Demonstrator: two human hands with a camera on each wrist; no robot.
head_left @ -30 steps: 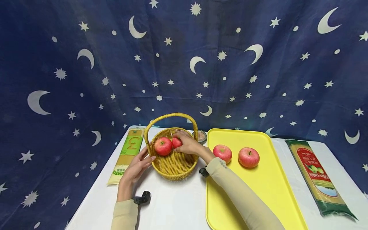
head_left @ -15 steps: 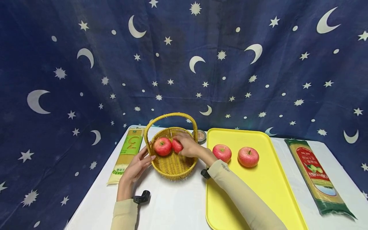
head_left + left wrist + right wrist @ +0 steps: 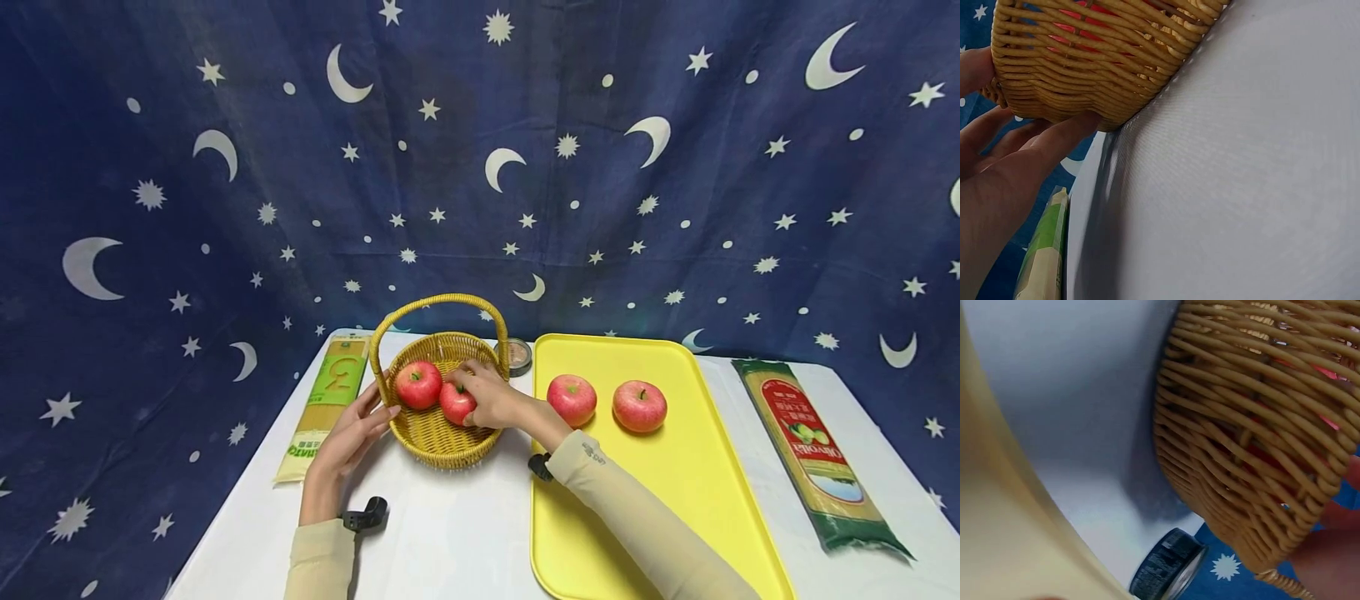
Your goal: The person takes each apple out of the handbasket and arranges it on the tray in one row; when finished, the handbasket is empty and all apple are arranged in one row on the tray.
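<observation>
A yellow wicker basket (image 3: 450, 454) with a tall arched handle stands on the white table. My left hand (image 3: 352, 437) holds its left side, thumb at the rim and fingers against the outer wall, as the left wrist view shows on the wicker (image 3: 1079, 69). Inside the basket, my right hand (image 3: 491, 398) grips a red apple (image 3: 456, 406) from above and the right. Another red apple (image 3: 418, 385) lies beside it, to the left. From the right wrist, the basket wall (image 3: 1254, 425) hides most of that hand and the apple; only bits of red show through the weave.
A yellow tray (image 3: 675, 517) lies at right under my right forearm, with a red apple (image 3: 572, 400) and a second apple (image 3: 640, 407) on it. Noodle packets flank the set-up: green-labelled (image 3: 330, 400) at left, green-and-red (image 3: 817, 458) at right. A small tin (image 3: 519, 356) stands behind the basket.
My right hand has brought its apple forward within the basket, beside the other apple, and more of it shows. The left hand stays at the basket. The head view has shifted slightly.
</observation>
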